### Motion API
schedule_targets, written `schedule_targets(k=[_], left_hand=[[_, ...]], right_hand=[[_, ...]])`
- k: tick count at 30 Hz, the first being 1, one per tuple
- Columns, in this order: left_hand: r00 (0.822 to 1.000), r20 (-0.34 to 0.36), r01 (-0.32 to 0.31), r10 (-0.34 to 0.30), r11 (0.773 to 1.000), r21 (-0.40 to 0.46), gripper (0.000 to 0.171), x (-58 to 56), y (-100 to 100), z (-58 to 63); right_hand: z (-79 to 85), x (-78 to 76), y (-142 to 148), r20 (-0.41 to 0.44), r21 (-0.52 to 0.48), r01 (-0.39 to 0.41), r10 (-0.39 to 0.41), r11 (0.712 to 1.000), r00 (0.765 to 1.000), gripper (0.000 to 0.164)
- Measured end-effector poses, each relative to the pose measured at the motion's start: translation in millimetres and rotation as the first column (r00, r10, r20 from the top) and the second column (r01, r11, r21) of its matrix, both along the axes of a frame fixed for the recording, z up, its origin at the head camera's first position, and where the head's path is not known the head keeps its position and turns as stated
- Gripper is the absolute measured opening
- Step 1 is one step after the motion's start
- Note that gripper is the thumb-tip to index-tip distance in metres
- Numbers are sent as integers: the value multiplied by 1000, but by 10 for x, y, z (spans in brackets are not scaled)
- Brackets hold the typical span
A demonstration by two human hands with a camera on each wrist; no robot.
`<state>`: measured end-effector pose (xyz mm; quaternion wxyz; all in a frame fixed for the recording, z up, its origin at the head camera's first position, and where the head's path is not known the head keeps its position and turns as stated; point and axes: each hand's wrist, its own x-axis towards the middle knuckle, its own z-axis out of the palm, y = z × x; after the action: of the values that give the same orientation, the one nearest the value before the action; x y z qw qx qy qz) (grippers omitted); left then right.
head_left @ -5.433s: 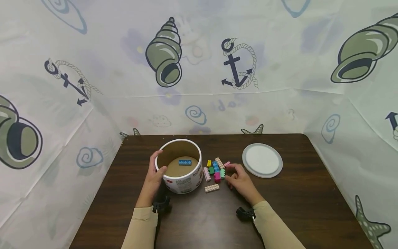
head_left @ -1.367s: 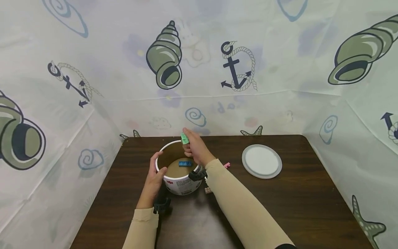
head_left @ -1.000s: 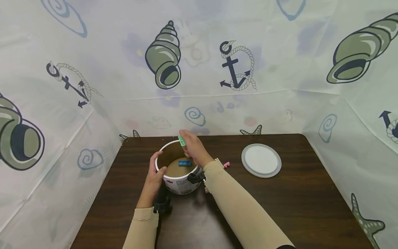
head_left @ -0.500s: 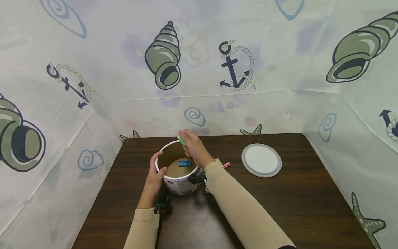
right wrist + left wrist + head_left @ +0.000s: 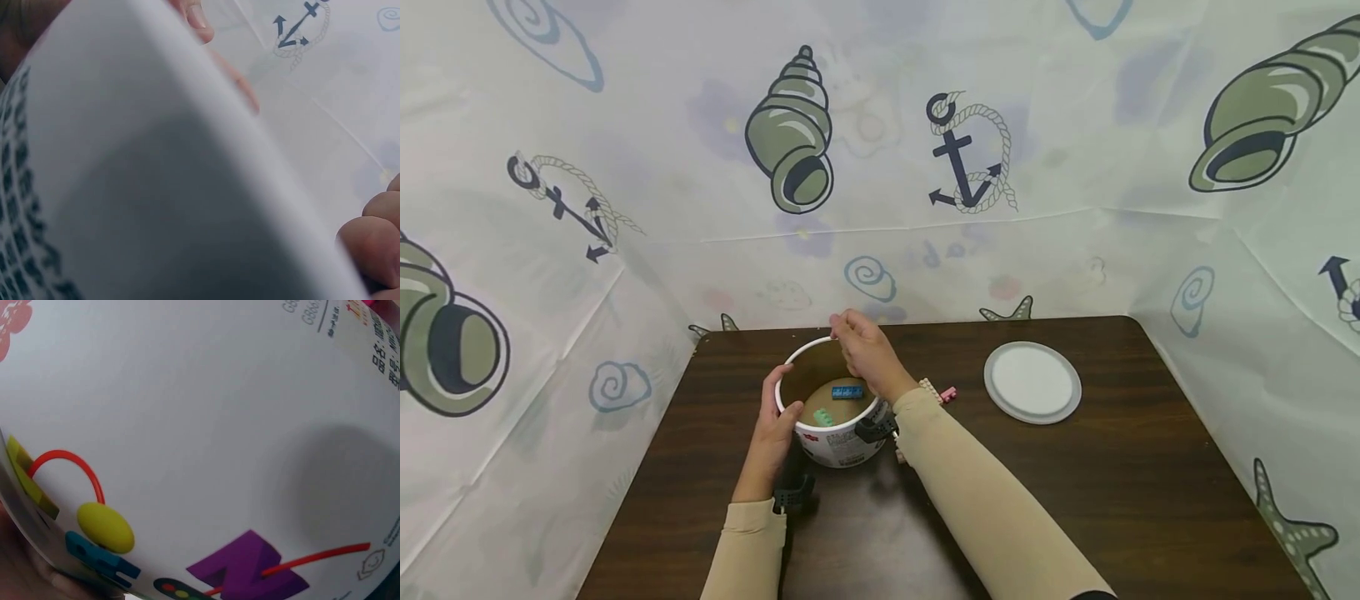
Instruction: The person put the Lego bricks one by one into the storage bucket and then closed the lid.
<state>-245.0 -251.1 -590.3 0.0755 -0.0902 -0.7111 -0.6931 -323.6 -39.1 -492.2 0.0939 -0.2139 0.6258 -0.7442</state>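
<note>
My left hand (image 5: 771,425) grips the left rim of a white round tub (image 5: 838,450), thumb over the near edge. Inside, on the brown floor of the tub, lie a blue toy brick (image 5: 847,392) and a light green toy brick (image 5: 823,417), apart from each other. Above the tub's far right rim is my right hand (image 5: 868,354), its fingers curled and nothing visible between them. The right wrist view shows curled right fingers (image 5: 372,247) beyond the blurred tub wall. Printed tub wall fills the left wrist view, with part of my left hand (image 5: 28,565) at its lower left.
Right of the tub, my right sleeve partly hides a group of loose bricks; a pink brick (image 5: 949,394), a beige brick (image 5: 929,387) and another beige piece (image 5: 900,456) peek out. A white round lid (image 5: 1032,383) lies farther right on the dark wooden table (image 5: 1120,467).
The right hand took the light green brick from the group, carried it over the tub and let it go; it has dropped inside. The left hand has kept its grip.
</note>
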Motion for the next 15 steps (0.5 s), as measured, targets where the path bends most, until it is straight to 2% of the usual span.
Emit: schedule_targets(k=[6,10,12,15], left_hand=[[1000,3,-3,3,1000,2,68,-1,-2,3],[1000,7,-6,6,1000,2,67,-3,-5,0],[1000,9,-5,5,1000,-5,67,-1,-5,1],[1000,12,-1,1,1000,-13,67,2,-4,6]], right_hand=[[-8,-18,-10,1,7,-4,4,1000,1000,31],[-19,-11,-12,-6,29,4,-4,1000,1000,25],[-33,3,-9,-46,66,23,-20,998,999,25],[-65,37,0,-176,149,86,-59,985,983,25]])
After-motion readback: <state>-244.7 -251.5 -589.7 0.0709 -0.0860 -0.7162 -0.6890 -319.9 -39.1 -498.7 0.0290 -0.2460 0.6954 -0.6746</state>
